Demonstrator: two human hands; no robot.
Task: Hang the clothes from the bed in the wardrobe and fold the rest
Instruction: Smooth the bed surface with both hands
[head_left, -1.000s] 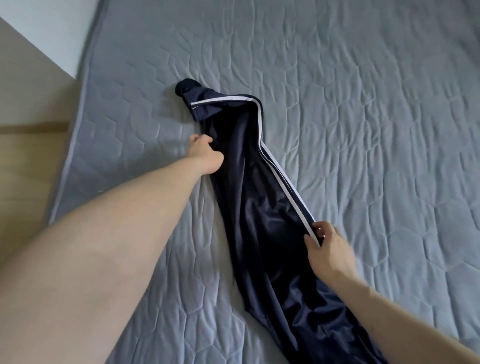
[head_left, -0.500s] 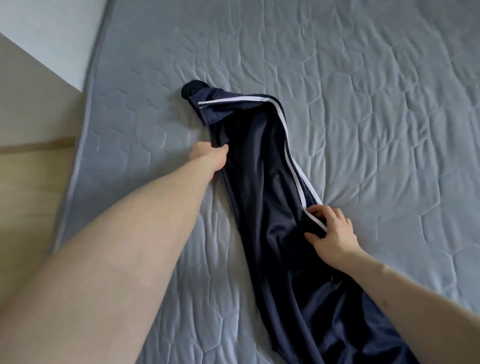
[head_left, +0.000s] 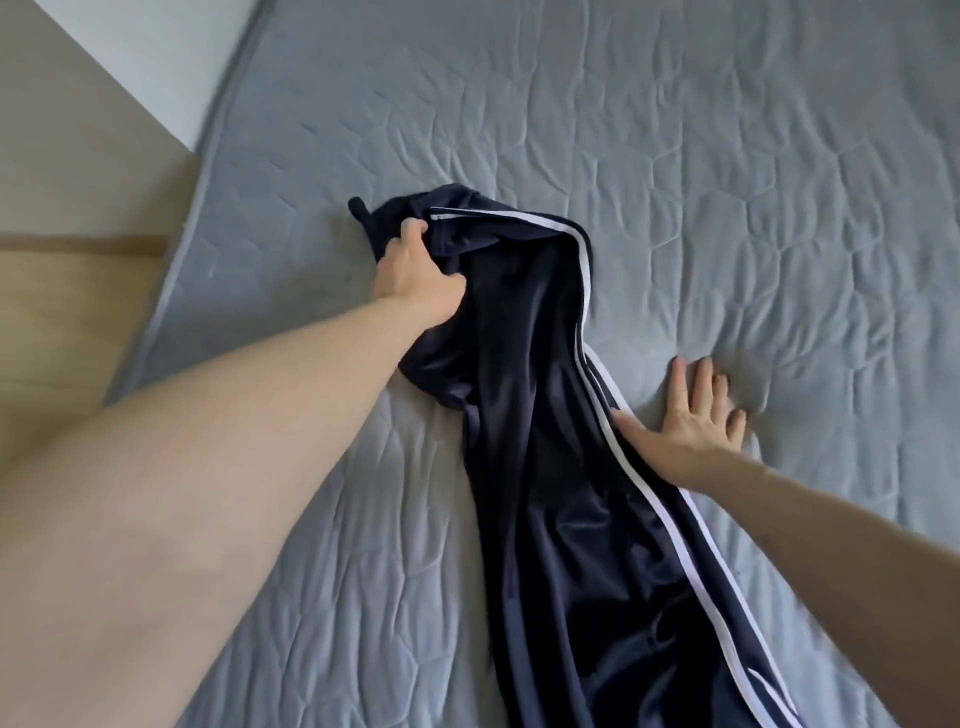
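On the grey quilted mattress (head_left: 727, 182): navy track pants (head_left: 545, 441) with white side stripes lie stretched lengthwise | my left hand (head_left: 415, 270) clutches their bunched far end | my right hand (head_left: 691, 415) lies flat, fingers spread, thumb touching the stripe, the rest on the mattress.

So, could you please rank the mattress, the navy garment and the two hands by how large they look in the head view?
1. mattress
2. navy garment
3. left hand and right hand: these look about alike, so I would not rank them.
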